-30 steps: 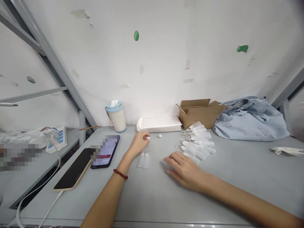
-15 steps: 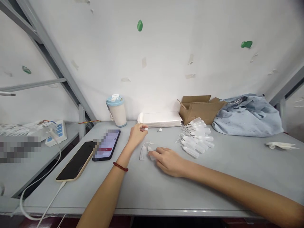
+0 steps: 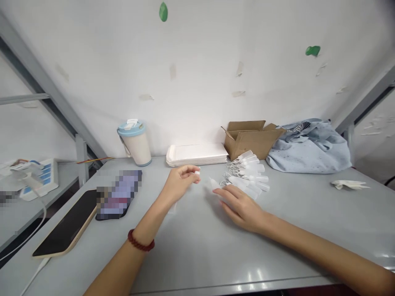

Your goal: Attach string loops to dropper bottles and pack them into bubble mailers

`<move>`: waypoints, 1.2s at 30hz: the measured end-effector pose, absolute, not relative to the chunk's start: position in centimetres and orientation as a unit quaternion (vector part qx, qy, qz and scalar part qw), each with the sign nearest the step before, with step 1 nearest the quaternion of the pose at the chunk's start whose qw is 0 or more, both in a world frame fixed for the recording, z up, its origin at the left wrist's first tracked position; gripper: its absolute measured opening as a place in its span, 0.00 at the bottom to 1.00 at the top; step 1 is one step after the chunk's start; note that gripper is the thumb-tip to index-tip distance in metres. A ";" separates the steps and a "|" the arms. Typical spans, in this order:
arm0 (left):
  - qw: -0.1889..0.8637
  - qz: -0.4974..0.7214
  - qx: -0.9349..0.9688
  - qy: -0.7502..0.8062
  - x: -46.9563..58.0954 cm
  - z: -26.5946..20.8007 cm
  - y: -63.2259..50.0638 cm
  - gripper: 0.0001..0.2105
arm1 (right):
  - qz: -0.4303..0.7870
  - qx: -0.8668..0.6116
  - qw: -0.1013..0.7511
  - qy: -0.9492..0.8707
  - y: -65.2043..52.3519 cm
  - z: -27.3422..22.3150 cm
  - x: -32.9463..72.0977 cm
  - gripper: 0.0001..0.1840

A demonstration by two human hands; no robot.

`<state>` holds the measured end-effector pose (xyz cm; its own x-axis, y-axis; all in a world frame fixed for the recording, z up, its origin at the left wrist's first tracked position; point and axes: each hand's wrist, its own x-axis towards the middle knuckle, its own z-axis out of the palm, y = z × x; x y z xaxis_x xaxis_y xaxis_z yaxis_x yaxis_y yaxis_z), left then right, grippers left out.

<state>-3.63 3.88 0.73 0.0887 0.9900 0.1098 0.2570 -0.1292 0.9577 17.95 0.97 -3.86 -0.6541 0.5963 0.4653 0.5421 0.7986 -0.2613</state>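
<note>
The single view comes from a camera worn on the head, positioned above the near side of the table (image 3: 191, 246). It faces forward and is pitched downward. Coverage is wide: the wall (image 3: 197, 82) fills the upper part, and the near table edge crosses the bottom. The left hand (image 3: 180, 183) and right hand (image 3: 242, 207) sit at close range, near frame centre; the cup (image 3: 137, 144) and box (image 3: 254, 144) lie farther off. The upper right corner is dark, possibly from the lens edge.
</note>
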 end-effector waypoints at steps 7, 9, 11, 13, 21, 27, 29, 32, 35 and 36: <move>0.585 0.396 0.531 0.468 -0.9 1.0 1.3 0.10 | 0.180 -0.404 0.432 -0.786 0.6 -2.3 20.0 0.14; 0.608 0.373 0.525 0.464 -0.5 0.6 1.1 0.11 | 0.258 -0.421 0.452 -0.743 0.3 -1.7 20.2 0.13; 0.634 0.365 0.511 0.450 -0.4 0.1 1.1 0.12 | 0.331 -0.425 0.471 -0.699 0.1 -1.2 20.3 0.12; 0.656 0.374 0.495 0.431 -0.3 -0.3 1.2 0.12 | 0.390 -0.413 0.485 -0.665 0.0 -0.8 20.4 0.09; 0.618 0.423 0.510 0.424 -0.4 0.0 1.2 0.12 | 0.619 -0.303 0.460 -0.559 -0.4 -0.7 19.7 0.07; 0.550 0.410 0.579 0.440 -0.3 0.5 1.2 0.13 | 0.706 -0.287 0.432 -0.482 -0.9 -1.3 18.9 0.07; 0.529 0.402 0.599 0.447 -0.2 0.6 1.2 0.13 | 0.712 -0.288 0.431 -0.473 -0.9 -1.4 18.9 0.07; 0.489 0.392 0.623 0.468 -0.1 0.7 1.1 0.12 | 0.720 -0.293 0.428 -0.462 -0.8 -1.5 19.0 0.06; 0.447 0.381 0.638 0.497 0.0 0.8 0.8 0.11 | 0.731 -0.293 0.419 -0.451 -0.7 -1.8 19.0 0.06; 0.440 0.378 0.642 0.502 0.1 0.8 0.8 0.10 | 0.735 -0.290 0.417 -0.449 -0.7 -2.0 18.9 0.06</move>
<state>0.07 0.75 0.80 0.2096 0.9768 0.0440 0.3118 -0.1095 0.9438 18.93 -0.67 -1.97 -0.4837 0.8736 -0.0532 -0.3525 -0.2501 -0.9018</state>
